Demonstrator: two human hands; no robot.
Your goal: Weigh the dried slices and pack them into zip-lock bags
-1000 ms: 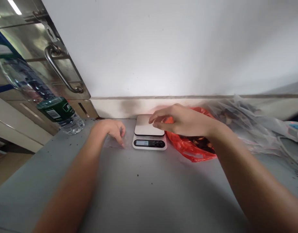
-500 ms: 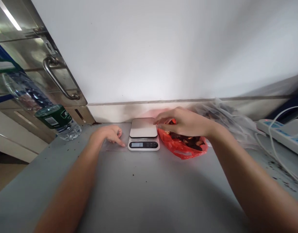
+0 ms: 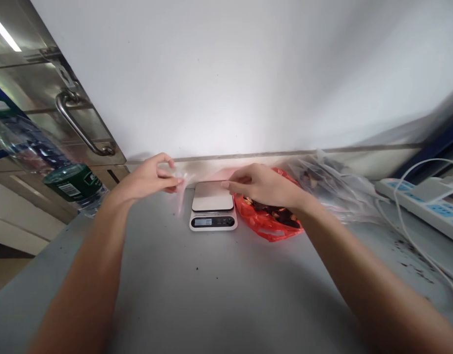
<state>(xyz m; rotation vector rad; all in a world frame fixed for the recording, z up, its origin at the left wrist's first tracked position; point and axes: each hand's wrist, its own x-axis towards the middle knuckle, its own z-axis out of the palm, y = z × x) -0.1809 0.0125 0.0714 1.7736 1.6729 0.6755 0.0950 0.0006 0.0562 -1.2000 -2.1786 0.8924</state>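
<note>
Left hand (image 3: 153, 178) above the grey surface (image 3: 219, 290), fingertips pinched on a blurred clear bag (image 3: 182, 192) hanging just left of the scale (image 3: 212, 204), right hand (image 3: 265, 186) empty, fingers loosely apart, beside the red bag (image 3: 274, 225)

1. Reads as thin, clear, glossy plastic: small bag (image 3: 181, 192).
2. Shows smooth brushed metal over white plastic: scale (image 3: 212, 199).
3. Crinkles as shiny plastic: red bag (image 3: 272, 230).
4. Looks matt, smooth, grey: table (image 3: 219, 285).
</note>
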